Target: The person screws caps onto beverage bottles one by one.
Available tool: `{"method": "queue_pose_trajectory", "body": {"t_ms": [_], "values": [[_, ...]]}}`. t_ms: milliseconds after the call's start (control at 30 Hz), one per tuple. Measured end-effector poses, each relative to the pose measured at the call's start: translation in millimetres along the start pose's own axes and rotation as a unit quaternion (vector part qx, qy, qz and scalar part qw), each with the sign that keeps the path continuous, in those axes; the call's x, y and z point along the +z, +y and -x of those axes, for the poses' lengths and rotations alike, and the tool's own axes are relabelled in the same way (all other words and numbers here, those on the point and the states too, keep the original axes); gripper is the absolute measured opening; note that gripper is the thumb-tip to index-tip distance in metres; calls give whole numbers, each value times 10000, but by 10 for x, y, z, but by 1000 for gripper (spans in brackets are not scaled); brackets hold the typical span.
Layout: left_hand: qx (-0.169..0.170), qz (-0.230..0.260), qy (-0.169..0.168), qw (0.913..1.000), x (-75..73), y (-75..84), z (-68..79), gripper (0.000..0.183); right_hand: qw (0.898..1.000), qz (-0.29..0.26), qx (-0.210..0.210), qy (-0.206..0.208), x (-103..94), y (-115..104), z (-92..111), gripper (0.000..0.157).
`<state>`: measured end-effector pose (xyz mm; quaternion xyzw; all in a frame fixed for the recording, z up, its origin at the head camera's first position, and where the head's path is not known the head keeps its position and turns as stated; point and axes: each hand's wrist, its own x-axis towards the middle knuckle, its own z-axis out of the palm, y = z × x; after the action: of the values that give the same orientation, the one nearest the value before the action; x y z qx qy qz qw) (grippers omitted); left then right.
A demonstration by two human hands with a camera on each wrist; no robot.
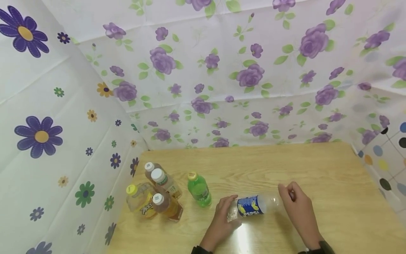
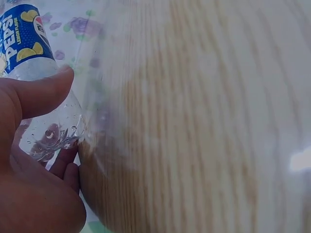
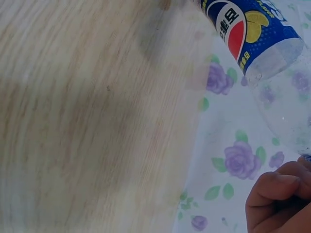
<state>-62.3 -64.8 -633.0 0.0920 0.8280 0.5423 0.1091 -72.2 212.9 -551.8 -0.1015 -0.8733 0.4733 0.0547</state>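
A clear plastic Pepsi bottle (image 1: 250,206) with a blue lemon-flavor label lies sideways between my two hands, droplets inside its base. The left hand (image 1: 223,214) grips the base end; in the left wrist view its thumb (image 2: 48,92) presses along the side and fingertips curl under the bottom. At the neck end, the right hand (image 1: 298,206) has its fingers curled around the bottle's cap, which is mostly hidden. A sliver of blue cap (image 3: 307,158) shows above the curled right hand (image 3: 282,196) in the right wrist view.
A green soda bottle (image 1: 200,190) stands left of the left hand. Further left are a yellow-capped jug (image 1: 139,199), a white-capped amber bottle (image 1: 169,206) and two more white-capped bottles (image 1: 168,183). Flowered cloth (image 1: 222,70) walls the wooden table (image 1: 333,176) at its back and sides.
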Motion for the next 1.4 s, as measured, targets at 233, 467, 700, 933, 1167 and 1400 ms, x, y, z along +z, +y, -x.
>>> {"method": "queue_pose_trajectory", "body": {"t_ms": [233,467,700,933,1167,1400], "values": [[-27,4,62,10000,20,14,4,86,9995,-225,-179,97,-19,51,147,35],[-225,-95,-370,9990,-23,128,92,90,9973,-428,-510,298,-9,18,296,22],[43,-544,-261,9982,-22,268,155,89,9938,-593,-830,435,6,-70,444,19],[650,-773,-171,9947,38,346,213,75,9772,-1104,-1735,535,7,-213,581,38],[635,-500,-113,9967,97,243,282,60,9431,-1489,-2956,309,177,-240,666,56],[427,-337,-48,9985,82,235,241,61,9393,-1362,-3143,193,251,-384,636,59]]}}
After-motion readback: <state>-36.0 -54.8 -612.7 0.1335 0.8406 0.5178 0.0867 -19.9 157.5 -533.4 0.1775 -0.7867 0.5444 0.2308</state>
